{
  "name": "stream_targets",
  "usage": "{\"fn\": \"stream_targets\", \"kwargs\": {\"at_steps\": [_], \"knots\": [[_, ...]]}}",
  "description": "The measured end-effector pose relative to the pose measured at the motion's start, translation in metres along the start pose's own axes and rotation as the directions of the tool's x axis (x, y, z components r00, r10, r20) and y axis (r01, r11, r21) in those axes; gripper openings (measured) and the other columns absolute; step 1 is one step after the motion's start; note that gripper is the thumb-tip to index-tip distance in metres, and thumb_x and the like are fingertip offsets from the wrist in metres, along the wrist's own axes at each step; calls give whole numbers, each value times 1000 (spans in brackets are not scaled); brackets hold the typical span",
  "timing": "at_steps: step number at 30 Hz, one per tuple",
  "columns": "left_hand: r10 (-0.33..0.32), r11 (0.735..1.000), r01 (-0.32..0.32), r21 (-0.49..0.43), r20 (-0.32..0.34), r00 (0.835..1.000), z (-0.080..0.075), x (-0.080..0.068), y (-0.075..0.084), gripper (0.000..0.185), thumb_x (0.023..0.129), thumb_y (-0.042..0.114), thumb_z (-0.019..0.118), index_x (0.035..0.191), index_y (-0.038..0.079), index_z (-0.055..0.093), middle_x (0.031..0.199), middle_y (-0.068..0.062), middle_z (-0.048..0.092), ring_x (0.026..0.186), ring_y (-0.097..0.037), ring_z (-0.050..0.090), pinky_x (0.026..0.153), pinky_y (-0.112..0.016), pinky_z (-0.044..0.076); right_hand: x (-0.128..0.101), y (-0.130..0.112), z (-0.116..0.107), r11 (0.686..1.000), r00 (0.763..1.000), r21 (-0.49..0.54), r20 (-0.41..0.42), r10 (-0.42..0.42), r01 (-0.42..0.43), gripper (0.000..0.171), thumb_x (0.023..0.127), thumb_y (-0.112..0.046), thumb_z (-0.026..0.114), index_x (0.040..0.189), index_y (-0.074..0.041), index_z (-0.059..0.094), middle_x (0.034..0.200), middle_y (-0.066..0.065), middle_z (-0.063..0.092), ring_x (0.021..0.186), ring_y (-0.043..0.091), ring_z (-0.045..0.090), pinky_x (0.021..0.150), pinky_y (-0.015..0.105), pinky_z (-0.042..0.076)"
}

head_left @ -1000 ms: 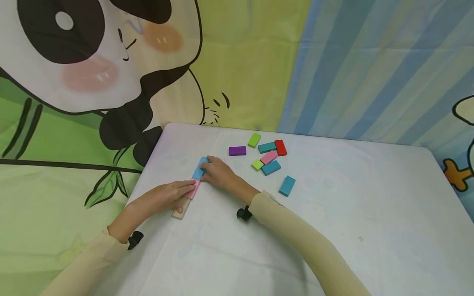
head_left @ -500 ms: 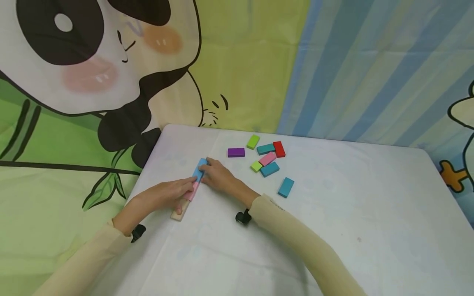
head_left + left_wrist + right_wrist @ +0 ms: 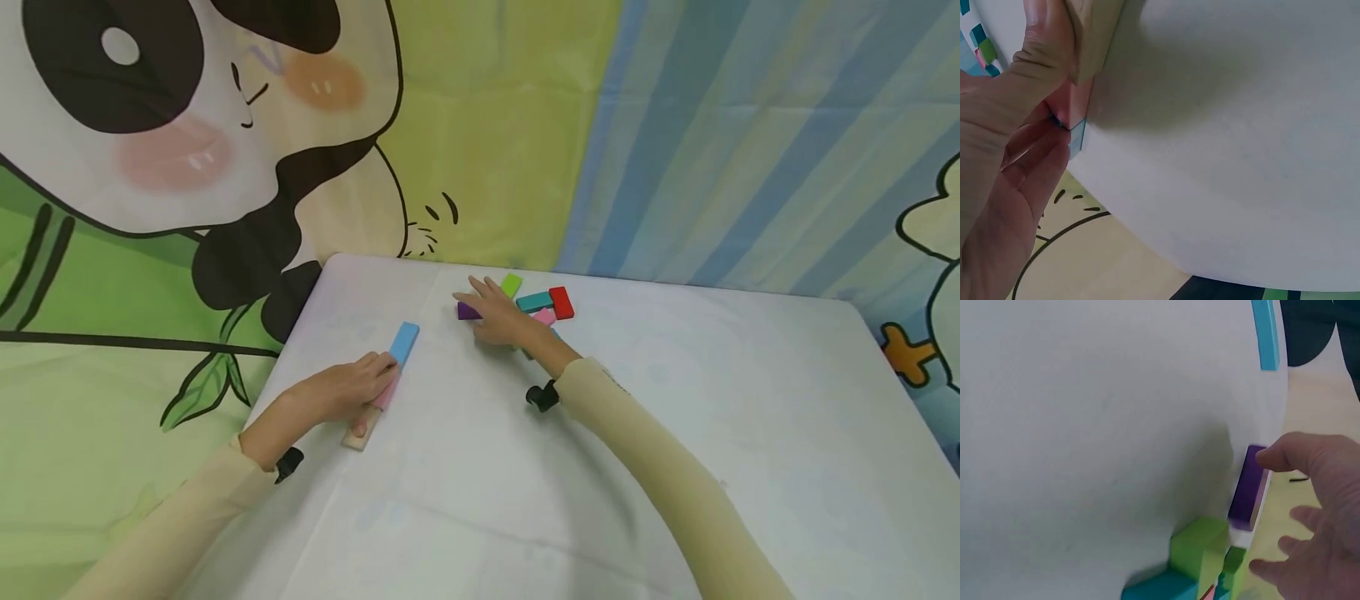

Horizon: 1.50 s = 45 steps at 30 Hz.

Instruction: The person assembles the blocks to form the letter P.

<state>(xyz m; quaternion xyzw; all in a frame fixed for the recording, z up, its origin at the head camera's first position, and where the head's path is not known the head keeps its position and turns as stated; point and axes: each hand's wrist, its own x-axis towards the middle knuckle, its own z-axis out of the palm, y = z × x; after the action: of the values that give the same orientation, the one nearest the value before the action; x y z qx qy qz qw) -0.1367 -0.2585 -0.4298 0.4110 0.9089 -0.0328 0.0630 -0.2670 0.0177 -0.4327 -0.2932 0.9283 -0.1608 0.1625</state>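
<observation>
In the head view a row of blocks lies at the table's left: a plain wooden block (image 3: 356,440), a pink block (image 3: 386,397) and a light blue block (image 3: 406,337), end to end. My left hand (image 3: 341,392) grips the row around the pink block, fingers curled over it. The left wrist view has the thumb along the wooden block (image 3: 1095,37) and the fingertips beside the light blue block (image 3: 1077,139). Fingers spread and holding nothing, my right hand (image 3: 498,317) is over a purple block (image 3: 467,312), its thumb overlapping that block (image 3: 1247,487) in the right wrist view.
Just right of the purple block lie a green block (image 3: 512,285), a teal block (image 3: 535,302), a red block (image 3: 562,302) and a second pink block (image 3: 544,317). My right hand and forearm partly hide others. A printed panda backdrop (image 3: 480,150) hangs behind the white table (image 3: 712,400).
My right hand has let go of the light blue block and moved right to the purple block. The left hand stays at the row, its fingers now more curled over the pink block.
</observation>
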Motion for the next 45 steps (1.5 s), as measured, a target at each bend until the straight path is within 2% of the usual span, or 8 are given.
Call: {"fn": "stream_targets", "kwargs": {"at_steps": [10, 16, 22, 25, 29, 34, 38, 45], "knots": [[-12, 1000, 13, -9, 68, 998, -9, -5, 4, 80, 76, 23, 79, 139, -10, 42, 150, -25, 38, 137, -35, 43, 105, -42, 46, 1, 16, 1, 996, 996, 38, 38, -85, 83, 66, 93, -7, 55, 153, -20, 31, 165, 9, 12, 152, 36, 9, 120, 53, 23], [-35, 999, 34, 11, 122, 992, -12, -7, 6, 84, 75, 27, 79, 142, -6, 41, 153, -22, 36, 138, -31, 43, 106, -39, 45, 5, 16, 2, 995, 989, 1, 108, -103, 104, 59, 95, -3, 54, 150, -15, 38, 149, 16, 41, 135, 30, 43, 113, 41, 40], [-56, 998, 61, -24, 171, 984, -14, -7, 4, 86, 76, 33, 75, 144, -5, 39, 156, -22, 31, 141, -32, 39, 108, -41, 43, 7, 11, -3, 992, 981, -16, 147, -125, 129, 57, 93, -8, 61, 147, -10, 42, 157, 13, 31, 140, 29, 39, 113, 39, 40], [-70, 996, 80, -46, 192, 979, -15, -7, 4, 86, 78, 33, 75, 145, -5, 37, 157, -21, 29, 141, -32, 39, 108, -42, 43, 14, 12, -3, 990, 977, 10, 158, -140, 141, 54, 92, -12, 65, 143, -6, 47, 151, 12, 41, 134, 27, 46, 111, 38, 43], [-72, 994, 87, -68, 189, 979, -15, -6, 2, 87, 77, 32, 77, 146, -4, 37, 157, -20, 29, 139, -31, 42, 105, -41, 46, 22, 15, 1, 986, 984, 102, 106, -142, 131, 51, 88, -17, 71, 134, -3, 53, 129, 12, 58, 114, 23, 58, 101, 33, 50], [-73, 988, 98, -116, 200, 977, -14, -8, 0, 90, 75, 32, 79, 146, -3, 37, 158, -19, 29, 138, -30, 43, 104, -41, 47, 37, -5, 7, 969, 991, 210, -52, -120, 128, 55, 86, -27, 74, 132, -2, 57, 125, 14, 60, 111, 23, 60, 95, 30, 52], [-37, 993, 56, -106, 174, 984, -15, -8, -1, 91, 75, 37, 77, 146, -4, 38, 157, -20, 29, 136, -30, 45, 102, -41, 48, 51, -27, 15, 970, 986, 209, -130, -102, 128, 57, 86, -30, 73, 133, -3, 57, 123, 15, 63, 110, 24, 60, 93, 30, 51], [3, 998, 4, -57, 124, 992, -12, -8, -5, 92, 72, 41, 77, 143, -6, 40, 155, -21, 31, 135, -29, 47, 98, -39, 50, 64, -45, 27, 975, 987, 206, -156, -46, 78, 57, 87, -31, 72, 134, -3, 55, 129, 16, 63, 115, 24, 58, 98, 34, 48]]}}
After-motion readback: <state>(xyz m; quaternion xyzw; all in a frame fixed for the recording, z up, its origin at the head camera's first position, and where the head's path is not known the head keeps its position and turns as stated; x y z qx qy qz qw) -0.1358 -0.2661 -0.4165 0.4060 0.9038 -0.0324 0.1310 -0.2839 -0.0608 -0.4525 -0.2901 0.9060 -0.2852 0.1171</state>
